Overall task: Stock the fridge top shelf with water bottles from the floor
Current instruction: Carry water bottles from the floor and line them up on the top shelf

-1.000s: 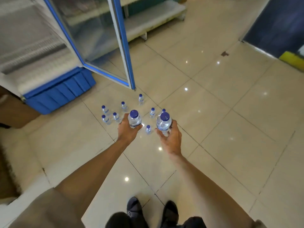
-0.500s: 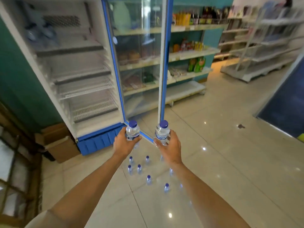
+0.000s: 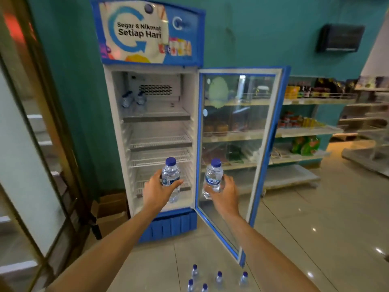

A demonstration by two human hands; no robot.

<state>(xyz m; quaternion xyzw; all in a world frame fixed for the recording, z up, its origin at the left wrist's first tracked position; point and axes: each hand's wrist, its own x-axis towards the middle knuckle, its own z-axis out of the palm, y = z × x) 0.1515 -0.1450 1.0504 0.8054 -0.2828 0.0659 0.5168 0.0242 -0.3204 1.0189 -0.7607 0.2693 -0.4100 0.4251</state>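
- Head view: both hands are raised at centre frame, each wrapped round one upright bottle. Left hand point(image 3: 156, 191) grips the left bottle point(image 3: 171, 175) at its label, thumb on the near side; right hand point(image 3: 226, 192) holds the right bottle point(image 3: 213, 178) the same way, fingers curled round its lower half.
- Both bottles stand cap-up, long axis vertical, side by side and apart.
- Fridge point(image 3: 151, 131) stands open ahead; its door point(image 3: 235, 148) swings out to the right of frame, and the right bottle shows in front of the glass.
- Top shelf point(image 3: 156, 116) lies above the hands, toward upper centre-left of frame. Two bottles point(image 3: 133, 100) already stand at its left end; the rest of that shelf looks bare.
- Left hand sits in line with the fridge opening, so it seems the nearer to the shelf; the right would need to travel up and leftward past the door edge.
- Floor bottles point(image 3: 219, 278) remain at lower centre, so stocking is far from finished.
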